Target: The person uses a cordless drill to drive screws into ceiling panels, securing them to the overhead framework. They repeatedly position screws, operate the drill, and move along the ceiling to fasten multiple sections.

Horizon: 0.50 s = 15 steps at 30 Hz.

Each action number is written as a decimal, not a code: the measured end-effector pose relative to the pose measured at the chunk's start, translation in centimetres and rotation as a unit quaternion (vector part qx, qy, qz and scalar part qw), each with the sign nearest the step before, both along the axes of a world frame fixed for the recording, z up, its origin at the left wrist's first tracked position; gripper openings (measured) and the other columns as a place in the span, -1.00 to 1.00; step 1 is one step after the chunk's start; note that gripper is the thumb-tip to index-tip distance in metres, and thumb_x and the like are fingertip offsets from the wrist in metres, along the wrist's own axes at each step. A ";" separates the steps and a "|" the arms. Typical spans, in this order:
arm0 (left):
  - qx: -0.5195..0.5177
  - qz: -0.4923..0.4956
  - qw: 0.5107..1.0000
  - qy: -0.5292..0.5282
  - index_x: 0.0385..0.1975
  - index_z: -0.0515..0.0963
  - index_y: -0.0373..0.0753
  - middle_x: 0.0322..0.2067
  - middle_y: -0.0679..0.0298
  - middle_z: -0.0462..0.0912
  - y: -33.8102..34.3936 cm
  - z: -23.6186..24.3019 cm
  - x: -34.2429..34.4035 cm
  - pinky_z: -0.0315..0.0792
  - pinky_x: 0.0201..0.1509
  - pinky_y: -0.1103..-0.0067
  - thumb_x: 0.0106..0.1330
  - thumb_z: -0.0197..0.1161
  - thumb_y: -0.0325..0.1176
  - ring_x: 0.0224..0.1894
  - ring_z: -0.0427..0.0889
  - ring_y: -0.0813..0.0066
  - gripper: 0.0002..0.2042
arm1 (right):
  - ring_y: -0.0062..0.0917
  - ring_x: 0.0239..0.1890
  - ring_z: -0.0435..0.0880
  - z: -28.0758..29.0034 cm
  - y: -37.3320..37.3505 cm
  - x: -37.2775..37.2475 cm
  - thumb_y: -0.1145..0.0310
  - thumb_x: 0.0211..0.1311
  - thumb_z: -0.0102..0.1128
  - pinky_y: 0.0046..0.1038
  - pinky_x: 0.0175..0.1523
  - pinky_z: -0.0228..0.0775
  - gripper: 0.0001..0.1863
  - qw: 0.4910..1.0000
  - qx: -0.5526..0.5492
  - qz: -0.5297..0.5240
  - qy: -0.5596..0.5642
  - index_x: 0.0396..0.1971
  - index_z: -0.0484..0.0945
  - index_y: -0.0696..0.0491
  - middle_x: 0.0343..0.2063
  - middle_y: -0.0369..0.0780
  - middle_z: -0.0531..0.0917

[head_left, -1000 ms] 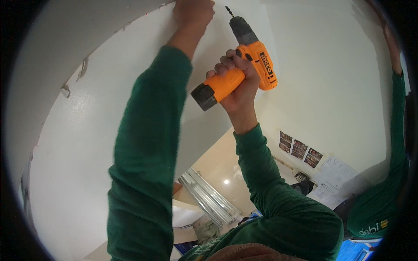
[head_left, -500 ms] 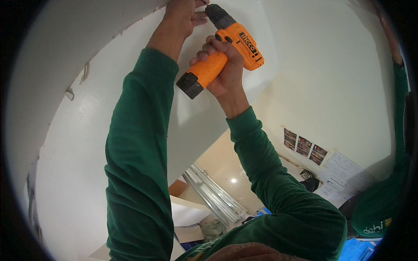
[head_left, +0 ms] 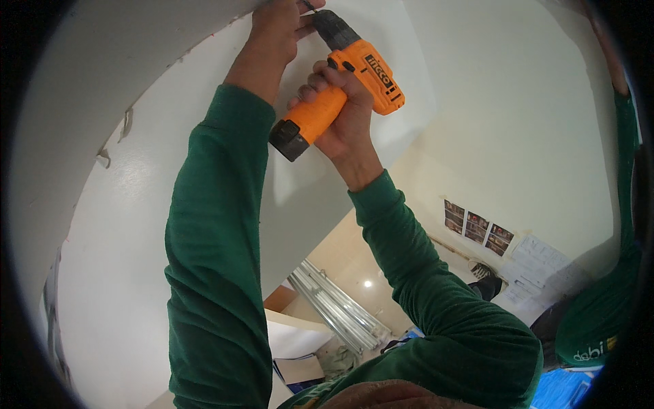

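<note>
My right hand (head_left: 346, 125) is wrapped round the handle of an orange-and-black cordless drill (head_left: 375, 82), its bit pointing up among the fingertips of my left hand (head_left: 276, 34). The left hand rests at the top of a white panel (head_left: 116, 252), fingers apart and reaching beside the drill's chuck. Whether its fingertips touch the bit or anything small there is too small to tell. Along the panel's curved left edge hang small torn strips (head_left: 125, 126).
A co-worker's green-sleeved arm (head_left: 623, 170) reaches up at the right. Printed pictures (head_left: 477, 226) and paper sheets (head_left: 538, 269) are on or against the pale wall. Below lie bundled metal profiles (head_left: 334, 307), sheets of board (head_left: 296, 327) and a shoe (head_left: 480, 271).
My right hand and the drill have moved up and left, bringing the bit among my left hand's fingers. The left hand has shifted left, its fingers now showing spread beside the chuck.
</note>
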<state>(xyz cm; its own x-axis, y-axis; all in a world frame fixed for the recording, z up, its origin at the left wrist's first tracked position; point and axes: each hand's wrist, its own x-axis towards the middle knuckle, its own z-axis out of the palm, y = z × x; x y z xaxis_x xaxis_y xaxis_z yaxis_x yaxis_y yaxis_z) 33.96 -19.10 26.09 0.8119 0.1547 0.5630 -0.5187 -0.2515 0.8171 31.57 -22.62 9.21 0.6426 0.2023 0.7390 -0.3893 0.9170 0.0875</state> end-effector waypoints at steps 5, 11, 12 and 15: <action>0.007 0.003 1.000 0.000 -0.07 0.54 -0.29 -0.11 0.13 0.72 -0.2 0.0 0.0 0.63 0.09 0.32 0.60 0.04 -0.26 -0.09 0.71 0.27 -0.77 | -0.50 -0.41 0.67 0.3 -0.3 -0.5 0.33 0.25 0.23 -0.19 -0.08 0.61 -0.83 0.999 -0.025 -0.031 0.030 -0.20 0.51 0.02 -0.50 -0.33 0.58; 0.021 -0.007 1.000 -0.006 -0.04 0.55 -0.29 -0.10 0.11 0.71 1.2 -0.2 -0.8 0.63 0.04 0.38 0.62 0.02 -0.25 -0.09 0.70 0.29 -0.75 | -0.49 -0.42 0.67 0.7 -0.3 -0.3 0.36 0.24 0.22 -0.18 -0.09 0.61 -0.83 0.993 -0.079 -0.086 0.014 -0.21 0.50 0.02 -0.51 -0.33 0.57; 0.031 0.010 0.999 0.002 -0.03 0.56 -0.28 -0.17 0.17 0.69 1.9 -0.3 -1.5 0.62 -0.07 0.46 0.63 0.01 -0.25 -0.17 0.68 0.37 -0.75 | -0.49 -0.42 0.66 0.5 0.0 -0.5 0.36 0.24 0.22 -0.18 -0.09 0.61 -0.84 0.995 -0.071 -0.066 0.012 -0.22 0.50 0.02 -0.51 -0.33 0.57; 0.266 0.089 0.957 -0.079 0.21 0.58 -0.29 0.00 0.14 0.76 5.5 -2.1 -5.5 0.62 0.09 0.43 0.54 0.18 -0.21 -0.04 0.76 0.33 -0.62 | -0.49 -0.43 0.65 0.7 -0.1 -0.5 0.37 0.26 0.22 -0.18 -0.10 0.60 -0.86 0.998 -0.054 -0.035 0.008 -0.23 0.50 0.02 -0.51 -0.33 0.56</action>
